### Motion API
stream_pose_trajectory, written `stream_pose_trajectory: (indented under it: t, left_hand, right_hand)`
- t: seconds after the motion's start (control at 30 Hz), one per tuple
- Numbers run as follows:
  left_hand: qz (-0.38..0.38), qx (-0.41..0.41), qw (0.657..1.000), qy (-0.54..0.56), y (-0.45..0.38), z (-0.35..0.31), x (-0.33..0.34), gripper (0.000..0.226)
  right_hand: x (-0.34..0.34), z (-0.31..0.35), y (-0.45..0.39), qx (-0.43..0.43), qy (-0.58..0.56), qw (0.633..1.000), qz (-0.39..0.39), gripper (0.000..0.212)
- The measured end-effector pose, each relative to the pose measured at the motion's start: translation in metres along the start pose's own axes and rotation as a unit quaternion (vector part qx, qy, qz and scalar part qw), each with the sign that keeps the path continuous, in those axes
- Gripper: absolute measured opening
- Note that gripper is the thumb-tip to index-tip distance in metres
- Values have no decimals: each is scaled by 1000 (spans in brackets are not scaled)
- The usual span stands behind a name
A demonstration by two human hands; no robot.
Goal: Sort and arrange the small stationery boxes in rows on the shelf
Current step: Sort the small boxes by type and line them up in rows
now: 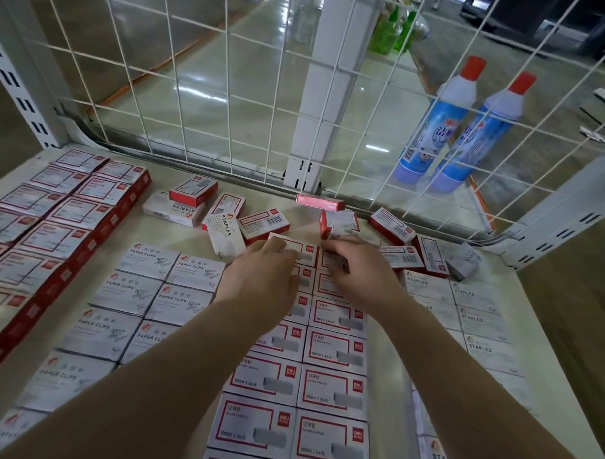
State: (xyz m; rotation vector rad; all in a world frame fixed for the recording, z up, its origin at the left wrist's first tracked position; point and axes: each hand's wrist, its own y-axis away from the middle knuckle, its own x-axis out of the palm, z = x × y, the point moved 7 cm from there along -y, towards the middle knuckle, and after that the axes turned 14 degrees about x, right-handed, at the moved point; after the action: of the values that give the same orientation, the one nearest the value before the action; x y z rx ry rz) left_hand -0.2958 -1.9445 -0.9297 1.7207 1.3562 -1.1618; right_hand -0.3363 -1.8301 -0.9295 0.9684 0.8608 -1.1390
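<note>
Boxes are being set at the far end of the two middle rows [318,335], the red-framed staple boxes that run from the near edge of the shelf [265,193] toward the wire grid [221,94]. The left hand [261,282] rests over the left row's farthest box [296,246], its fingers bent down on the near edge; whether that box is gripped or only pressed cannot be told. The right hand [357,265] is curled round a small red-edged box [340,260], held just above the head of the right row.

To do this step well, the held box should be lowered flat, label up, and turned as its neighbours are. It should then be slid back until it touches the box behind it and the box at its left, so that no gap opens. The left hand is best kept pressing, so that the row is not pushed askew.

Loose boxes [225,228] lie jumbled beyond the rows, some on their sides and one stacked on another. These must be sorted by label: the paper-clip rows [139,303] lie to the left, the white staple rows [469,319] to the right, and taller red stacks [53,217] at the far left. Crowding the jumble while the box is pushed home should be avoided.
</note>
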Motion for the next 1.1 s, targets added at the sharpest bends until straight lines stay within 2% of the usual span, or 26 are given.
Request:
stream_pose_trajectory:
  t: [0.2,1.1]
  left_hand:
    - [5,11,1000,3,0,0,-2,39]
    - [22,10,999,-22,4,-4,-1,39]
  right_hand:
    - [3,2,-5,-11,39,999,13,47]
    - [7,-2,3,-14,11,1000,-24,44]
